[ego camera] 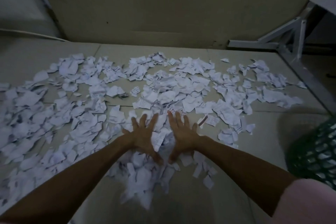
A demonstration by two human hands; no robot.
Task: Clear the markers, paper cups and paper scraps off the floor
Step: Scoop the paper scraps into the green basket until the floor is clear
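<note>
White torn paper scraps (169, 85) cover a wide band of the tiled floor (200, 200), from the far left to the right. A thicker heap of scraps (143, 174) lies just in front of me. My left hand (143, 138) and my right hand (181, 136) lie flat on that heap, side by side, fingers spread and straight, palms down on the paper. Neither hand grips anything. No markers or paper cups show in this dim view.
A green mesh basket (316, 152) stands at the right, close to my right forearm. A grey metal frame leg (291, 38) rises at the back right. A wall (145, 5) closes the far side, with a pale panel at the back left.
</note>
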